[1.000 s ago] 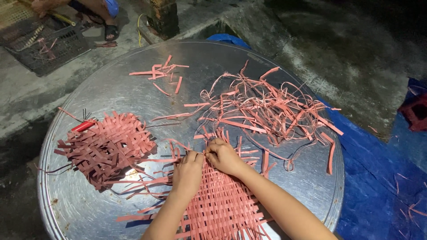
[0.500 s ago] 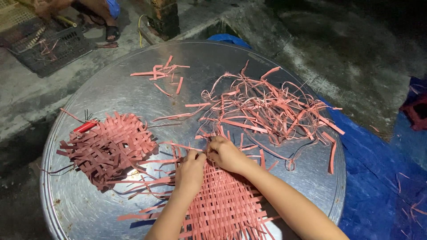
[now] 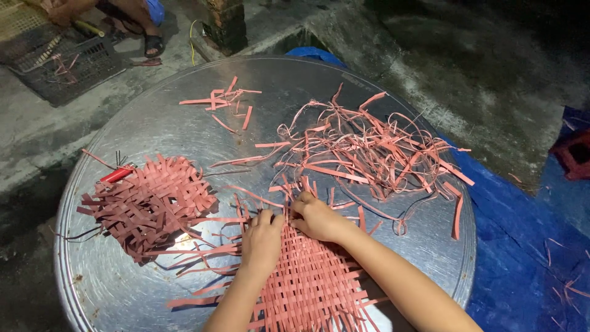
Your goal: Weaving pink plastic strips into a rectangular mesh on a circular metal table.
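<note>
A woven mat of pink strips (image 3: 307, 289) lies at the near edge of a round metal table (image 3: 172, 129). My left hand (image 3: 262, 240) rests on the mat's far left edge, fingers curled over the strips. My right hand (image 3: 316, 218) sits beside it at the mat's far edge, pinching loose strip ends. A second, darker woven piece (image 3: 147, 206) lies to the left. A tangle of loose pink strips (image 3: 375, 154) spreads just beyond my right hand.
A few short strip offcuts (image 3: 221, 101) lie at the table's far side. A red-handled tool (image 3: 115, 174) lies by the darker woven piece. Blue tarp (image 3: 528, 258) covers the ground on the right. Another person's sandalled foot (image 3: 150, 43) and a dark mesh crate (image 3: 55, 61) are at top left.
Both hands stay at the mat's far edge with only small finger movement. The view has shifted slightly.
</note>
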